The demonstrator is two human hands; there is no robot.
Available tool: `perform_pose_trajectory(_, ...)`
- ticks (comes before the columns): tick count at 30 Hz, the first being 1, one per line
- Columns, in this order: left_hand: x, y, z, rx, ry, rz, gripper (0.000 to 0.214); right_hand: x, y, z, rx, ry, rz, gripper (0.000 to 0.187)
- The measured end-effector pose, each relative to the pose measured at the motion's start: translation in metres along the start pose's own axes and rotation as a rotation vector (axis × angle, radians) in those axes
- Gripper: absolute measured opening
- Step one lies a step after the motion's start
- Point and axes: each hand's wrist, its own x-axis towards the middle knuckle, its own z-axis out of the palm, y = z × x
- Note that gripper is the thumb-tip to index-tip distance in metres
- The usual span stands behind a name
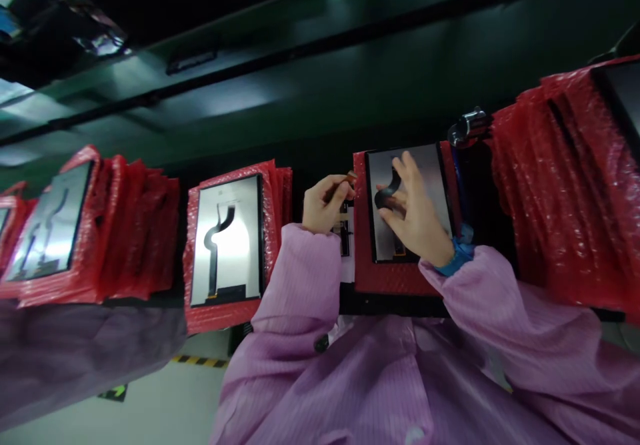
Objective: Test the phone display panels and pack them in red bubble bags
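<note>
Red bubble-wrap stacks (127,228) along dark green workbench (300,78)

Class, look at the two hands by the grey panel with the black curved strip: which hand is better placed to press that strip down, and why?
Probably the right hand: its fingers already lie on the black strip of the grey panel. The left hand is beside the panel, closed on something small.

Left hand (326,203) curled closed, right hand (415,213) open, fingers spread.

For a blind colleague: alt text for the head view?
Right hand presses a black flex cable on a grey panel lying on red bubble wrap; left hand pinches a small brown tool.
</note>
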Motion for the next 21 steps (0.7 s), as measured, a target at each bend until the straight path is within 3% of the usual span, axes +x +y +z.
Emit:
perform_pose_trajectory(4,0.000,0.003,-0.004,0.218,-0.082,0.117,0.038,0.001,0.002,0.004,0.178,0.086,0.081,0.088)
perform_pose_trajectory(8,0.000,0.004,-0.006,0.346,-0.164,0.200,0.024,0.004,-0.003,0.000,0.180,0.018,0.098,0.046)
perform_pose_trajectory(10,-0.001,0.004,-0.005,0.383,-0.192,0.216,0.020,0.004,-0.007,-0.002,0.147,-0.013,0.058,0.037)
perform_pose_trajectory(14,-0.003,0.008,-0.003,0.451,-0.244,0.213,0.019,0.005,-0.009,-0.004,0.090,-0.036,-0.049,0.044)
perform_pose_trajectory(21,-0.003,0.015,-0.005,0.472,-0.332,0.204,0.019,0.007,-0.001,-0.005,0.075,-0.093,-0.066,0.061)
